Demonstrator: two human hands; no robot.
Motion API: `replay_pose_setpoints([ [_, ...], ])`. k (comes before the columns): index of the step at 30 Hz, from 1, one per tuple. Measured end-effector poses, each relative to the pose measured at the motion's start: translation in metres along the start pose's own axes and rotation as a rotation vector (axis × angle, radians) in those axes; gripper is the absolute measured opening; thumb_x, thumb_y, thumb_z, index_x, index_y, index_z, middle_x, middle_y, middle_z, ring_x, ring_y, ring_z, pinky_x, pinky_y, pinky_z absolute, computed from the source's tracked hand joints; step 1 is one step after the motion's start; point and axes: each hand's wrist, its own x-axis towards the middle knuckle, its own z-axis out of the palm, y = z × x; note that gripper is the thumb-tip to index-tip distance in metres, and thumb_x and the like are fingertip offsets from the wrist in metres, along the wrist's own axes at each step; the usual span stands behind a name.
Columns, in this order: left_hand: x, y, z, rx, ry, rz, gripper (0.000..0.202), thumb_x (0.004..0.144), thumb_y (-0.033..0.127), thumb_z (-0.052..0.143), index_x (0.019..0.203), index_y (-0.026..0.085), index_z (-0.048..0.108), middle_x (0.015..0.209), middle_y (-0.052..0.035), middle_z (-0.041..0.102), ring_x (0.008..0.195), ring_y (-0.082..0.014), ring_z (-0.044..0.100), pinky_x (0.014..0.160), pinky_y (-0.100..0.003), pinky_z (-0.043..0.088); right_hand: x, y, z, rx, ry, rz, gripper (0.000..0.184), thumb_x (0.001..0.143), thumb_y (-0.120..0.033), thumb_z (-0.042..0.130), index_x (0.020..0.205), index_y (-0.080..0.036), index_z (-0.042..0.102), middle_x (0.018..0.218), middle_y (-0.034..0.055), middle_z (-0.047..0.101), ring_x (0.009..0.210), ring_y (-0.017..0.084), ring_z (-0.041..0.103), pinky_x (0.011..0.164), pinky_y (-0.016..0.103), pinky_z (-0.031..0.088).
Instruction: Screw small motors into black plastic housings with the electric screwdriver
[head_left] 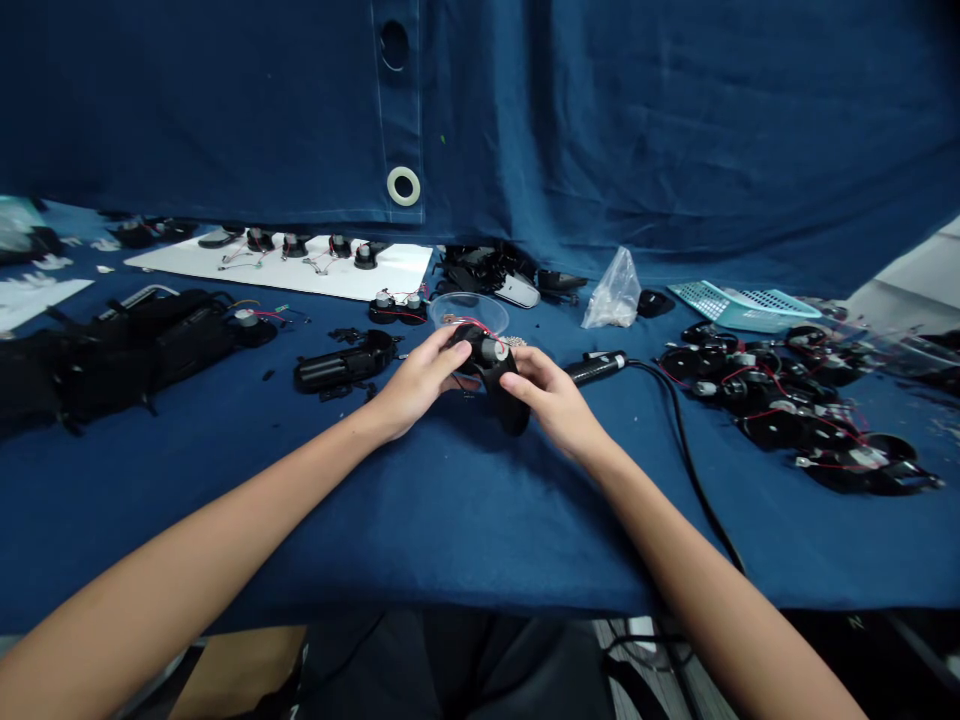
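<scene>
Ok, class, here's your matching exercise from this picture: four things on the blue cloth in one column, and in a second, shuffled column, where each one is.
Things:
1. black housing with a small motor
2. clear plastic bag
3. white board
4. teal slotted tray

Places:
A. back left, carrying small motors
B. between the left hand and right hand
C. back right, beyond black motor parts
D. back, just right of centre

Pairs: 1-B, 2-D, 3-A, 4-C

**Navy cloth-covered table (pixel 420 530) on my feed**
I can see a white board (pixel 405 270) toward the back, a clear plastic bowl (pixel 466 312), a clear plastic bag (pixel 613 295), a teal mesh tray (pixel 739 308), a black cable (pixel 694 480), and black housings with red-wired motors (pixel 780 400) clustered on the right.
</scene>
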Motion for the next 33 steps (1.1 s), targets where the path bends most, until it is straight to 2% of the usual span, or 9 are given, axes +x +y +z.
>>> replay_pose_setpoints([
  [5,0.0,0.0,0.003,-0.061,0.022,-0.093,0.034,0.096,0.041,0.047,0.119,0.017,0.054,0.121,-0.0118,0.063,0.106,-0.0234,0.062,0.088,-0.043,0.056,-0.002,-0.007,0.002,0.185,-0.006,0.202,0.026,0.076,-0.039,0.077,0.084,-0.017,0.064,0.075,-0.0007,0.062,0.062,0.009,0.054,0.059,0.022,0.042],
  [8,0.003,-0.005,-0.003,0.097,0.076,-0.09,0.043,0.093,0.041,0.05,0.129,0.019,0.047,0.132,-0.0149,0.056,0.117,-0.0267,0.058,0.095,-0.049,0.052,-0.003,-0.011,0.002,0.264,0.006,0.249,0.026,0.074,-0.037,0.079,0.079,-0.016,0.064,0.069,-0.0014,0.06,0.057,0.007,0.051,0.054,0.02,0.039],
  [12,0.007,0.007,-0.024,0.447,0.218,0.265,0.073,0.085,0.039,0.061,0.147,0.024,0.026,0.154,-0.0147,0.032,0.141,-0.0278,0.035,0.115,-0.051,0.032,-0.005,-0.016,0.0,0.267,-0.038,0.333,0.027,0.073,-0.037,0.08,0.081,-0.015,0.066,0.069,-0.0007,0.061,0.055,0.007,0.052,0.052,0.019,0.039],
  [14,0.006,0.026,-0.033,0.506,0.151,0.377,0.071,0.088,0.041,0.058,0.149,0.027,0.026,0.156,-0.0115,0.031,0.145,-0.0264,0.03,0.116,-0.048,0.031,-0.006,-0.019,-0.002,0.25,-0.073,0.377,0.028,0.071,-0.037,0.081,0.082,-0.015,0.066,0.071,0.0001,0.063,0.056,0.008,0.054,0.053,0.019,0.04],
  [18,-0.005,0.065,-0.034,0.663,-0.367,0.116,0.062,0.083,0.041,0.069,0.14,0.028,0.047,0.14,-0.007,0.054,0.131,-0.0259,0.05,0.111,-0.043,0.039,-0.008,-0.023,-0.007,0.218,-0.138,0.437,0.029,0.07,-0.036,0.082,0.081,-0.014,0.067,0.072,0.0011,0.065,0.058,0.009,0.058,0.054,0.019,0.043],
  [20,-0.01,0.072,-0.028,0.762,-0.464,0.011,0.061,0.079,0.042,0.073,0.135,0.03,0.053,0.135,-0.0052,0.058,0.124,-0.0249,0.056,0.107,-0.041,0.043,-0.009,-0.025,-0.009,0.179,-0.181,0.456,0.029,0.069,-0.037,0.082,0.081,-0.014,0.068,0.07,0.0007,0.064,0.056,0.009,0.056,0.051,0.019,0.04],
  [28,-0.022,0.086,-0.009,0.985,-0.541,-0.03,0.063,0.073,0.046,0.077,0.13,0.028,0.058,0.115,-0.0047,0.063,0.108,-0.0244,0.059,0.094,-0.036,0.048,-0.012,-0.028,-0.005,0.235,-0.237,0.479,0.035,0.075,-0.047,0.077,0.086,-0.014,0.073,0.075,0.003,0.067,0.061,0.01,0.058,0.055,0.02,0.043],
  [31,-0.012,0.104,-0.029,0.962,-0.448,-0.074,0.057,0.074,0.05,0.074,0.125,0.027,0.061,0.112,-0.0033,0.065,0.099,-0.0226,0.062,0.087,-0.033,0.049,-0.009,-0.03,-0.008,0.417,-0.116,0.393,0.046,0.086,-0.058,0.061,0.102,-0.017,0.073,0.089,0.0072,0.07,0.072,0.014,0.064,0.062,0.024,0.05],
  [33,0.006,0.116,-0.057,1.001,-0.274,-0.056,0.058,0.074,0.054,0.072,0.124,0.026,0.061,0.112,-0.0039,0.066,0.098,-0.023,0.062,0.086,-0.033,0.049,-0.007,-0.033,-0.013,0.49,-0.027,0.328,0.041,0.087,-0.054,0.06,0.103,-0.017,0.071,0.088,0.0064,0.068,0.073,0.014,0.064,0.063,0.024,0.051],
])
